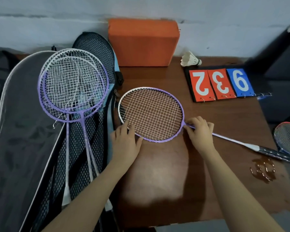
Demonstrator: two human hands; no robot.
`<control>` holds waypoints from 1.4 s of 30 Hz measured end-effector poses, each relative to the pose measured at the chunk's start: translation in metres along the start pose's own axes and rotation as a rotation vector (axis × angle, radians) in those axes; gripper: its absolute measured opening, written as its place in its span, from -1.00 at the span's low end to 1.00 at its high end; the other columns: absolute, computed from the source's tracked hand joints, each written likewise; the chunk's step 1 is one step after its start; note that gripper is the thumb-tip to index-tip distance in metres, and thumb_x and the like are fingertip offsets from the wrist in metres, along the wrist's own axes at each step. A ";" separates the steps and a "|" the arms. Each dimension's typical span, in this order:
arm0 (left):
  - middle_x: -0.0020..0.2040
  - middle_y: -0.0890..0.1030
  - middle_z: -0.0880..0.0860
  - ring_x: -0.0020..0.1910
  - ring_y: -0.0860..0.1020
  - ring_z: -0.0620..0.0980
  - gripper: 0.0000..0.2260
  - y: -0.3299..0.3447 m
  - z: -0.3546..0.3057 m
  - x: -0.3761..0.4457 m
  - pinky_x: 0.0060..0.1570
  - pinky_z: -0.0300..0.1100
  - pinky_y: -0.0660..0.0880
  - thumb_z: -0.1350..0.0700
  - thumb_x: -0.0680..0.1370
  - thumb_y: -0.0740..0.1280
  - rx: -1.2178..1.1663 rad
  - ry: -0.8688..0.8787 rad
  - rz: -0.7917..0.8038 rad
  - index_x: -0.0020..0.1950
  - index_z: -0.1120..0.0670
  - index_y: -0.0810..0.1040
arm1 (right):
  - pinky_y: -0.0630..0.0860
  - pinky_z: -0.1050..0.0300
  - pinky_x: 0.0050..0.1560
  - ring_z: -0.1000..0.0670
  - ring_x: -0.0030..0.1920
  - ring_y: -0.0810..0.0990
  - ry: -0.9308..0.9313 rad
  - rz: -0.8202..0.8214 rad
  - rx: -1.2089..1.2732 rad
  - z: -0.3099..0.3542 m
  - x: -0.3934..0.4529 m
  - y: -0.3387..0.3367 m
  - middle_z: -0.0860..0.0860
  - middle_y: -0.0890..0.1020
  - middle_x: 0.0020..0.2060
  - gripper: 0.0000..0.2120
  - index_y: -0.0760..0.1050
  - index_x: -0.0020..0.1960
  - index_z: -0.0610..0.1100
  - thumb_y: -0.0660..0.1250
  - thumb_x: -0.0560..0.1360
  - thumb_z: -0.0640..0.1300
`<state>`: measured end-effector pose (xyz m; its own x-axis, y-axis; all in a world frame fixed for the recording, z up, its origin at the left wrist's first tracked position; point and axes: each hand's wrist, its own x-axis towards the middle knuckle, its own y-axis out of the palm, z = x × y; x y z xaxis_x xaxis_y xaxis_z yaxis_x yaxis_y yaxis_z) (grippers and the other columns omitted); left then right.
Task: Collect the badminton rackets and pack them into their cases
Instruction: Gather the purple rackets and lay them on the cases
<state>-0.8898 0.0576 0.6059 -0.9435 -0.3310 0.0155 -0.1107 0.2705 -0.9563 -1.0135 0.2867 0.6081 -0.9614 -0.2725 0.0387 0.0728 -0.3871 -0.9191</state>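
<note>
**Lightly Does It: A Purple Racket on Its Way to the Case**

Clearly, from the head view, the purple racket [151,114] lies flat on the counter [224,128], its head near the middle and its shaft running right and nearer toward a dark grip. The left hand [124,141] is closed on the near-left rim of the frame, thumb under and fingers over the strings; the right hand [199,131] pinches the throat where the shaft meets the head. The hands sit well apart, one at each side of the head.

To the left, two more purple rackets [72,84] rest stacked on the open mesh case [94,52], shafts pointing near. A red racket [288,138] peeks in at the right edge.

I'd judge the racket very light and its frame stiff, but the strings springy and the thin shaft liable to flex. Holding rim and throat looks sensible; the wrapped grip would be surest. A wet patch [263,169] lies close to that grip, which could make it slippery.
</note>
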 end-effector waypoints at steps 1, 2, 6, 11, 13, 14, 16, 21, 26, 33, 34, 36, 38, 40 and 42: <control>0.26 0.48 0.25 0.20 0.46 0.26 -0.56 0.001 -0.003 -0.001 0.18 0.18 0.36 -0.03 0.44 0.41 -0.008 -0.010 0.008 0.21 0.21 0.51 | 0.16 0.06 -0.01 -0.14 -0.09 0.52 -0.005 -0.008 -0.029 -0.004 -0.004 0.001 -0.06 0.57 -0.09 -0.91 0.55 -0.05 -0.14 0.38 0.46 -0.16; 0.27 0.46 0.25 0.23 0.44 0.26 -0.55 0.001 -0.006 -0.002 0.20 0.18 0.34 -0.04 0.45 0.40 -0.015 -0.014 0.017 0.22 0.21 0.50 | 0.22 0.01 0.00 -0.16 -0.10 0.52 -0.004 -0.012 -0.058 -0.007 -0.006 0.002 -0.08 0.57 -0.09 -0.90 0.55 -0.05 -0.15 0.38 0.47 -0.14; 0.39 0.32 0.21 0.33 0.31 0.24 -0.54 -0.004 -0.016 -0.008 0.25 0.17 0.26 -0.02 0.49 0.35 -0.109 -0.043 0.075 0.32 0.17 0.41 | 0.24 -0.01 -0.07 -0.18 -0.17 0.52 -0.055 -0.024 -0.090 -0.010 -0.015 -0.002 -0.09 0.57 -0.15 -0.85 0.52 -0.09 -0.18 0.33 0.50 -0.09; 0.47 0.12 0.18 0.36 0.26 0.11 -0.47 -0.023 -0.020 -0.017 0.36 -0.08 0.27 0.06 0.50 0.36 -0.376 -0.004 -0.020 0.41 0.18 0.30 | 0.18 0.08 -0.20 -0.12 -0.31 0.51 -0.218 -0.184 -0.065 0.010 -0.046 -0.030 -0.04 0.56 -0.26 -0.76 0.49 -0.09 -0.17 0.13 0.54 -0.05; 0.46 0.09 0.20 0.30 0.30 0.04 -0.45 -0.037 -0.022 -0.019 0.26 -0.49 0.19 0.13 0.48 0.39 -0.496 0.024 -0.089 0.42 0.19 0.28 | 0.21 0.08 -0.22 -0.10 -0.32 0.51 -0.255 -0.268 -0.051 0.020 -0.061 -0.040 -0.04 0.57 -0.27 -0.82 0.51 -0.08 -0.18 0.18 0.54 -0.12; 0.45 0.09 0.23 0.28 0.30 0.00 -0.44 -0.045 -0.025 -0.020 0.19 -0.61 0.12 0.16 0.47 0.41 -0.535 0.043 -0.133 0.41 0.21 0.29 | 0.23 0.07 -0.23 -0.08 -0.31 0.49 -0.273 -0.306 -0.041 0.025 -0.069 -0.043 -0.03 0.57 -0.28 -0.83 0.52 -0.09 -0.19 0.20 0.54 -0.14; 0.43 0.11 0.27 0.29 0.22 -0.17 -0.43 -0.060 -0.027 -0.021 0.20 -0.63 0.07 0.18 0.44 0.43 -0.570 0.068 -0.239 0.39 0.24 0.31 | 0.26 0.05 -0.25 -0.03 -0.31 0.41 -0.294 -0.361 0.006 0.038 -0.084 -0.048 -0.03 0.56 -0.30 -0.84 0.53 -0.11 -0.21 0.23 0.53 -0.15; 0.36 0.23 0.30 0.32 0.21 -0.22 -0.46 -0.091 -0.020 -0.027 0.31 -0.47 0.14 0.14 0.48 0.39 -0.555 0.162 -0.318 0.39 0.30 0.30 | 0.30 0.08 -0.28 0.00 -0.31 0.40 -0.267 -0.408 0.159 0.085 -0.108 -0.053 -0.05 0.56 -0.30 -0.79 0.54 -0.15 -0.23 0.23 0.53 -0.12; 0.40 0.20 0.29 0.35 0.30 0.12 -0.47 -0.110 0.013 -0.036 0.32 -0.03 0.34 -0.01 0.52 0.29 -0.542 0.135 -0.302 0.39 0.27 0.31 | 0.44 0.03 -0.36 -0.08 -0.36 0.48 -0.258 -0.349 0.310 0.141 -0.113 -0.040 -0.06 0.52 -0.34 -0.77 0.52 -0.19 -0.23 0.24 0.52 -0.09; 0.43 0.17 0.26 0.40 0.24 0.18 -0.40 -0.144 0.109 -0.035 0.34 0.12 0.29 -0.12 0.45 0.31 -0.465 0.056 -0.194 0.36 0.22 0.38 | 0.46 0.05 -0.44 -0.09 -0.40 0.53 -0.230 -0.256 0.311 0.228 -0.096 -0.003 -0.03 0.56 -0.35 -0.85 0.54 -0.22 -0.17 0.33 0.45 -0.10; 0.45 0.16 0.26 0.42 0.22 0.19 -0.39 -0.146 0.125 -0.033 0.35 0.13 0.28 -0.14 0.45 0.31 -0.463 0.052 -0.178 0.37 0.22 0.37 | 0.43 0.06 -0.43 -0.09 -0.42 0.53 -0.231 -0.255 0.309 0.242 -0.095 0.004 -0.03 0.57 -0.36 -0.86 0.55 -0.22 -0.18 0.34 0.44 -0.11; 0.46 0.14 0.28 0.45 0.17 0.20 -0.39 -0.147 0.153 -0.026 0.39 0.09 0.23 -0.14 0.46 0.31 -0.461 0.078 -0.202 0.37 0.23 0.37 | 0.34 0.16 -0.44 -0.06 -0.44 0.52 -0.228 -0.243 0.290 0.268 -0.089 0.018 -0.03 0.58 -0.37 -0.88 0.57 -0.21 -0.18 0.36 0.43 -0.13; 0.49 0.07 0.24 0.48 0.09 0.14 -0.42 -0.148 0.175 -0.014 0.41 -0.06 0.13 -0.09 0.48 0.35 -0.490 0.066 -0.195 0.38 0.21 0.35 | 0.30 0.21 -0.48 -0.01 -0.45 0.53 -0.225 -0.231 0.249 0.293 -0.078 0.033 -0.03 0.61 -0.37 -0.92 0.59 -0.21 -0.19 0.41 0.42 -0.17; 0.51 0.00 0.18 0.50 0.02 0.06 -0.42 -0.147 0.194 0.003 0.42 -0.13 0.07 -0.01 0.48 0.38 -0.519 0.036 -0.159 0.42 0.19 0.31 | 0.25 0.23 -0.50 -0.02 -0.44 0.54 -0.202 -0.228 0.191 0.312 -0.066 0.046 -0.04 0.62 -0.37 -0.92 0.59 -0.21 -0.20 0.44 0.41 -0.19; 0.51 0.00 0.17 0.50 0.02 0.06 -0.41 -0.143 0.209 0.023 0.44 -0.13 0.06 0.01 0.46 0.40 -0.544 0.018 -0.145 0.42 0.19 0.31 | 0.22 0.26 -0.45 -0.07 -0.40 0.56 -0.164 -0.215 0.163 0.324 -0.053 0.057 -0.08 0.63 -0.33 -0.88 0.59 -0.18 -0.22 0.41 0.46 -0.17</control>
<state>-0.8305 -0.1779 0.6823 -0.9113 -0.3852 0.1455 -0.3803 0.6519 -0.6561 -0.8725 -0.0063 0.6809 -0.9046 -0.3026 0.3004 -0.0732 -0.5839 -0.8086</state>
